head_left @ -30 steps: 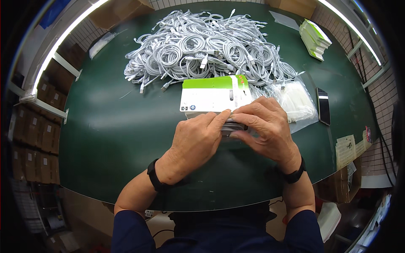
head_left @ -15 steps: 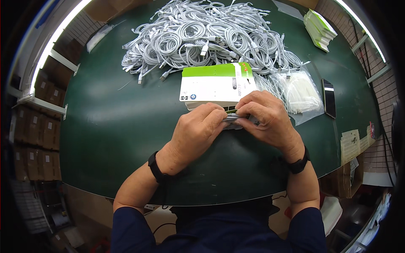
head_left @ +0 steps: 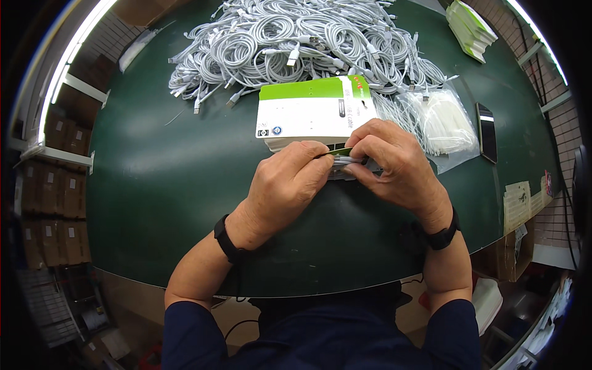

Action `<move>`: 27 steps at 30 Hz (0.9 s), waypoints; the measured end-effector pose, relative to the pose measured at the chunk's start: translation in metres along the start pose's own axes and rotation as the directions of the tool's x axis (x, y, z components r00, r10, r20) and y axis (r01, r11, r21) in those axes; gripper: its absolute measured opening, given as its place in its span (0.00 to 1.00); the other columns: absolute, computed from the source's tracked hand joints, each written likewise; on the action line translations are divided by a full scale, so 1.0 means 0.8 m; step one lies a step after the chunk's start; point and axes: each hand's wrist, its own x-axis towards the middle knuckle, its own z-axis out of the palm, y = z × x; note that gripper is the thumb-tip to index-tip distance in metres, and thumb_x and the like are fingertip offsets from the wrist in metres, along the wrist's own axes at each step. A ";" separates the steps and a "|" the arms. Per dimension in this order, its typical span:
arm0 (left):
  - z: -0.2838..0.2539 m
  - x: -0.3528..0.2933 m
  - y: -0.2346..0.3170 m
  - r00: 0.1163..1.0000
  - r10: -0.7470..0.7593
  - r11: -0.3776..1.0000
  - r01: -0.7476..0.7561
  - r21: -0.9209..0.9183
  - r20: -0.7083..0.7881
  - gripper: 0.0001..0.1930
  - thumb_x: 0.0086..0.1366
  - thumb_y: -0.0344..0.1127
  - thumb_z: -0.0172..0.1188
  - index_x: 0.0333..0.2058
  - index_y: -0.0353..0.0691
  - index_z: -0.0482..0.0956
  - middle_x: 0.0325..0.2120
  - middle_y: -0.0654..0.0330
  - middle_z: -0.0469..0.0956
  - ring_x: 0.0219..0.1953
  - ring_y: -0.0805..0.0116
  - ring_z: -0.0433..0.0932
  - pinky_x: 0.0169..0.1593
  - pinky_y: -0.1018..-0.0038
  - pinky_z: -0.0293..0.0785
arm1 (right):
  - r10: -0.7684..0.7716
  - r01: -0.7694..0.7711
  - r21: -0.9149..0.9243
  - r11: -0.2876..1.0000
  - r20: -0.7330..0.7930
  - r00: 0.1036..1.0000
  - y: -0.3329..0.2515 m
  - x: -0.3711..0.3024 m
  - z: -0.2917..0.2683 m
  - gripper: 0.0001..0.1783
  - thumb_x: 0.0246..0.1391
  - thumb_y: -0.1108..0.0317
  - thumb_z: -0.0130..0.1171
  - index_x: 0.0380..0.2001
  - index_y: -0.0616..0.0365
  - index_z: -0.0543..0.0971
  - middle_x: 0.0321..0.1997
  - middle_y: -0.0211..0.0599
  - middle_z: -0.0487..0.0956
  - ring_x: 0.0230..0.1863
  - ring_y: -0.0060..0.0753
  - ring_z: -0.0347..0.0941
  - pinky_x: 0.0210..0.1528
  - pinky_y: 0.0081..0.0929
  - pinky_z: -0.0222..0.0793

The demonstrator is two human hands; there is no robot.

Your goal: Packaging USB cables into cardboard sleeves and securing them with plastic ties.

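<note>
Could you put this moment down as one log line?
Left hand and right hand: both on cable, green piece | beyond: card stack, cable pile | right: phone

Left fingers (head_left: pixel 313 148) and right fingers (head_left: pixel 372 147) on grey cable (head_left: pixel 346 160)

the tabletop (head_left: pixel 166 197) is gleaming smooth; cables (head_left: pixel 293 55) are looking like matt plastic, cards (head_left: pixel 296 117) like smooth paper, the bag (head_left: pixel 453 161) like glossy plastic.

The table (head_left: pixel 154 216) is dark green, the cables (head_left: pixel 277 43) pale grey, the cards (head_left: pixel 296 117) white with a green band, the sleeves (head_left: pixel 196 336) navy, the phone (head_left: pixel 486 129) black.
</note>
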 end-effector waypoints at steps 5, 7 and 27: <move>0.002 -0.001 -0.003 1.000 0.017 0.999 -0.017 0.039 0.003 0.11 0.50 0.20 0.71 0.33 0.34 0.82 0.32 0.56 0.82 0.32 0.60 0.84 0.34 0.70 0.82 | -0.015 0.014 -0.027 1.000 -0.009 1.000 0.001 0.000 0.002 0.14 0.40 0.77 0.72 0.28 0.57 0.75 0.37 0.36 0.79 0.39 0.42 0.77 0.41 0.36 0.73; 0.002 -0.001 -0.004 1.000 0.020 0.998 -0.020 0.051 0.007 0.11 0.50 0.20 0.71 0.33 0.34 0.82 0.32 0.56 0.82 0.32 0.60 0.84 0.34 0.70 0.82 | -0.020 0.020 -0.035 0.999 -0.012 1.000 0.002 0.000 0.002 0.14 0.40 0.77 0.72 0.29 0.57 0.76 0.37 0.36 0.79 0.40 0.42 0.77 0.41 0.36 0.73; 0.000 0.006 0.002 1.000 -0.002 1.000 0.002 -0.005 0.012 0.10 0.49 0.18 0.70 0.32 0.34 0.82 0.31 0.56 0.81 0.30 0.60 0.83 0.33 0.69 0.81 | 0.533 -0.545 -0.282 0.789 -0.126 0.837 0.077 -0.030 -0.033 0.12 0.47 0.69 0.68 0.36 0.64 0.83 0.34 0.46 0.84 0.34 0.48 0.80 0.39 0.38 0.75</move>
